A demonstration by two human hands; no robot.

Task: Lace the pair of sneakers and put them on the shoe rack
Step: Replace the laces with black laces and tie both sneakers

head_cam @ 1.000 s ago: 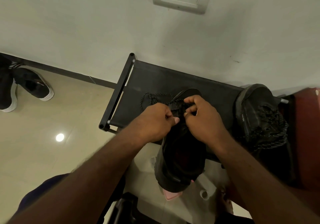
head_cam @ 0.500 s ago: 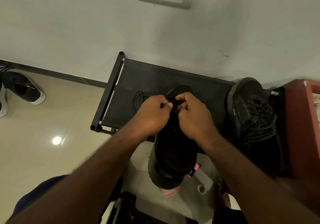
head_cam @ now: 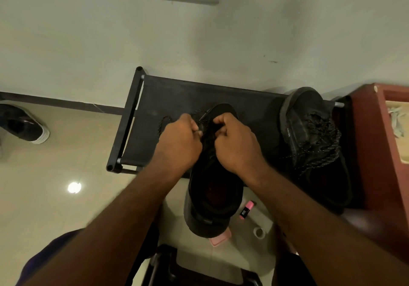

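- While it stands against the wall, the black shoe rack (head_cam: 183,95) carries the laced sneaker (head_cam: 309,135) at its right end.
- Second sneaker (head_cam: 212,197) sits mid-rack, toe over the fabric, heel past the front edge.
- Left hand (head_cam: 177,146) and right hand (head_cam: 236,144), fingers curled, pinch its lace (head_cam: 163,122) near the toe.
- Pink marker (head_cam: 246,209) lies on the floor below.

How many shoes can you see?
3. One black sneaker is in the middle, being laced; one laced sneaker sits on the shoe rack's right end; one white-soled shoe lies on the floor, far left. Others may be out of frame.
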